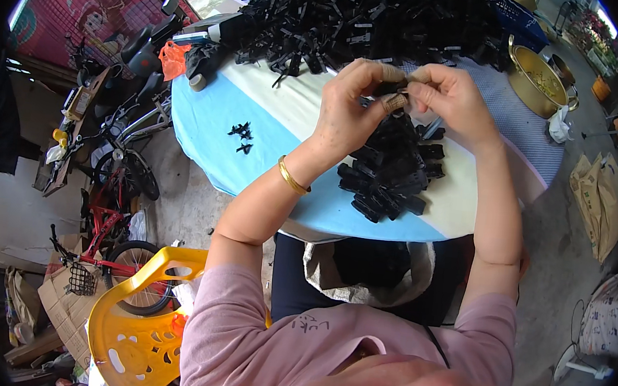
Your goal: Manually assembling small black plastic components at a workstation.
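Note:
My left hand (355, 101), a gold bangle on its wrist and tan wraps on its fingers, pinches a small black plastic piece (389, 87) above the table. Fingertip to fingertip with it, my right hand (451, 102) is closed in a pinch; whatever lies between its fingers is mostly hidden. Just below my right hand shows a slim grey-blue item (432, 127), and I cannot tell whether it is held. Beneath both hands lies a stack of flat black plastic pieces (392, 175). Several tiny black bits (241, 136) are scattered to the left.
A large heap of black plastic parts (370, 20) covers the far side of the round table (212, 120). A gold-coloured pot (535, 81) stands at the far right. An open pale sack (316, 272) hangs at my lap. A yellow chair (124, 339) is at my left.

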`<state>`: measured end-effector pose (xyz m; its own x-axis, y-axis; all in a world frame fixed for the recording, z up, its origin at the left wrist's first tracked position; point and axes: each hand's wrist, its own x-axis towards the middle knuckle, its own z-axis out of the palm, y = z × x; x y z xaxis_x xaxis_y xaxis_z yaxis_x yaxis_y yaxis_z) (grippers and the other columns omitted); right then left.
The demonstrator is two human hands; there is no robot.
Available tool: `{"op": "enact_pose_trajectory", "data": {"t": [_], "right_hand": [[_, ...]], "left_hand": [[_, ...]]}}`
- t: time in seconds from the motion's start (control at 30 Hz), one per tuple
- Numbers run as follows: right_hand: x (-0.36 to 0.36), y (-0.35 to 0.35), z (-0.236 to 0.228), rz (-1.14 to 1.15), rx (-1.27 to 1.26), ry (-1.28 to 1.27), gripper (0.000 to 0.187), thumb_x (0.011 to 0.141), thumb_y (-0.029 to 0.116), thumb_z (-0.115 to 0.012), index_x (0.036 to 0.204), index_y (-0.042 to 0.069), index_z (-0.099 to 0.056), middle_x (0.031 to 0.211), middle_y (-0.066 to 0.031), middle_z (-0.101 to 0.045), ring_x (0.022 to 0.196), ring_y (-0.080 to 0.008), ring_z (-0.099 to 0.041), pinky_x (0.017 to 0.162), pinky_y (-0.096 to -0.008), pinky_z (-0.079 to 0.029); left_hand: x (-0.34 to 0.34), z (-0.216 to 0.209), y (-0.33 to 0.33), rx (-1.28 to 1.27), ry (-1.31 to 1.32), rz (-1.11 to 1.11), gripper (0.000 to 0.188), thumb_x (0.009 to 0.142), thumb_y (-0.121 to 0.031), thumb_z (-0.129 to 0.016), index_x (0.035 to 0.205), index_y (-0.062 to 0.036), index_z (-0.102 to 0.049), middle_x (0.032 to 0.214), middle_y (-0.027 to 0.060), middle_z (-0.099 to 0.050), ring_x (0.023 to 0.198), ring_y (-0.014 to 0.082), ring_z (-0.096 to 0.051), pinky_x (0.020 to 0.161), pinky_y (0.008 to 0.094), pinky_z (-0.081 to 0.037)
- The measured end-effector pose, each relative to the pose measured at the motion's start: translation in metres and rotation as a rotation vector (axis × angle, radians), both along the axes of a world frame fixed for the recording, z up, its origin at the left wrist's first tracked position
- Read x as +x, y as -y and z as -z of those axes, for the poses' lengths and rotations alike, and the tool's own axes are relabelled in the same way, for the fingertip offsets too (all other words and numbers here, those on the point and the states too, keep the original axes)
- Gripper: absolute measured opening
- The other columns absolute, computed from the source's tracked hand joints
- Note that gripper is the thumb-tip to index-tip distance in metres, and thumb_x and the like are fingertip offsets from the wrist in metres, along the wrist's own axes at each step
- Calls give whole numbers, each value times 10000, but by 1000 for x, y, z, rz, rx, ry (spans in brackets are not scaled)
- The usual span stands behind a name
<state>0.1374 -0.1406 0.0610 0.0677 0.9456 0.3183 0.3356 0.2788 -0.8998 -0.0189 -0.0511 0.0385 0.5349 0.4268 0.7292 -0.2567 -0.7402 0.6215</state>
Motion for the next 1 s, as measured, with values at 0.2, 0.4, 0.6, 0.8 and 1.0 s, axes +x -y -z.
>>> {"op": "enact_pose_trajectory", "data": {"t": [0.2, 0.4, 0.6, 0.8, 1.0], "right_hand": [[76, -13, 23, 581, 263, 180, 155, 840, 128, -559, 913, 6, -621, 726, 20, -582, 631, -44, -513, 569, -183, -413], [82, -42, 56, 783, -72, 646, 223, 719, 230, -656, 888, 86, -637, 763, -95, -633, 707, -213, -610, 645, -311, -476], [78, -74, 42, 792, -216, 992, 288, 710, 298, -664, 851, 48, -640, 806, -148, -635, 782, -304, -614, 683, -383, -490], [53, -68, 20, 674, -190, 747, 250, 712, 232, -674, 829, 14, -643, 766, -134, -638, 678, -232, -621, 635, -318, -488], [6, -44, 11, 161, -136, 16, 231, 763, 172, -654, 883, -24, -631, 730, -39, -625, 650, -70, -560, 596, -206, -455]], "left_hand": [[3, -1, 4, 90, -317, 241, 329, 658, -97, -727, 955, -41, -597, 923, 69, -598, 794, 189, -562, 705, 286, -471], [6, 13, 2, 358, -312, 394, 267, 704, -243, -674, 897, -64, -630, 879, 92, -603, 787, 283, -531, 727, 356, -440], [3, 7, -1, 174, -276, 264, 274, 749, -183, -656, 950, -6, -603, 911, 130, -593, 827, 291, -554, 760, 328, -452], [8, 21, -21, -137, -88, 45, 495, 692, -60, -684, 1143, -37, -482, 1034, 135, -538, 904, 260, -552, 787, 327, -463], [7, 20, -34, -465, -16, 339, 710, 712, 39, -666, 1309, -2, -284, 1269, 125, -407, 1131, 180, -446, 925, 323, -409]]}}
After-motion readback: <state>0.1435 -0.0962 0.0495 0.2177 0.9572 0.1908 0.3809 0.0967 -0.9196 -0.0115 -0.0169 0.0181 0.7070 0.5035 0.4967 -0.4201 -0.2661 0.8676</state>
